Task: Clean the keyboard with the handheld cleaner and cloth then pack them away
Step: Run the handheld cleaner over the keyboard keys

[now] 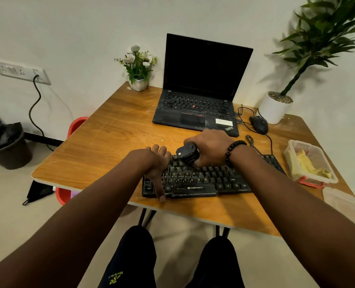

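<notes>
Right hand [210, 146] presses a small black handheld cleaner [187, 155] onto a black ZEBRONICS-branded keyboard [201, 179].

The keyboard lies near the front edge of the wooden desk [110, 146], "ZEBRONICS" printed on its space bar. The right hand is closed around the cleaner, holding it on the upper key rows; the left hand [153, 165] lies spread flat, gripping nothing, on the keyboard's left end. Behind stands an open black laptop [201, 84] marked "ThinkPad". A yellow cloth [307, 165] sits in a clear plastic box [330, 177] at the desk's right.
</notes>
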Demonstrator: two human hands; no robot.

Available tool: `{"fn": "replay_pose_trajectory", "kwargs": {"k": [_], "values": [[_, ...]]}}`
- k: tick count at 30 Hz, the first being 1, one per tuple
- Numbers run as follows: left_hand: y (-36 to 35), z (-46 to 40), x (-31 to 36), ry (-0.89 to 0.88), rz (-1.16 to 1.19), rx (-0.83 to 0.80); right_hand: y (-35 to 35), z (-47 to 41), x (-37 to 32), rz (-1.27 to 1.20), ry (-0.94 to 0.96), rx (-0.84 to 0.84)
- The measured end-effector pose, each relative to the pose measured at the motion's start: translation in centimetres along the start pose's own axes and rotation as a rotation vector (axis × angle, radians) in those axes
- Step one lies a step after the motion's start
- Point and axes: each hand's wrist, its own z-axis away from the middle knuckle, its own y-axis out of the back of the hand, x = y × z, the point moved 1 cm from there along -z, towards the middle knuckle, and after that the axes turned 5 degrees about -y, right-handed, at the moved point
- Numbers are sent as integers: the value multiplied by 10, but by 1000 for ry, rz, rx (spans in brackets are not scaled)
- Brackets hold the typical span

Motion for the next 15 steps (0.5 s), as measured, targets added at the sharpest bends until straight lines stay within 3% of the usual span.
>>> {"fn": "replay_pose_trajectory", "kwargs": {"k": [3, 5, 7, 11, 13, 15], "values": [[-1, -1, -1, -1, 2, -3, -11, 4, -1, -130, 22, -49], [-2, -2, 0, -1, -7, -3, -9, 6, 3, -61, 10, -97], [-1, -3, 0, 2, -7, -5, -4, 4, 8, -16, -24, -41], [-2, -2, -1, 3, 2, 0, -12, 4, 12, -277, -27, -35], [-2, -2, -1, 3, 12, 1, -15, 5, 16, -209, -75, -46], [-2, -2, -1, 5, 15, -2, -11, 3, 26, -61, -176, 58]]}}
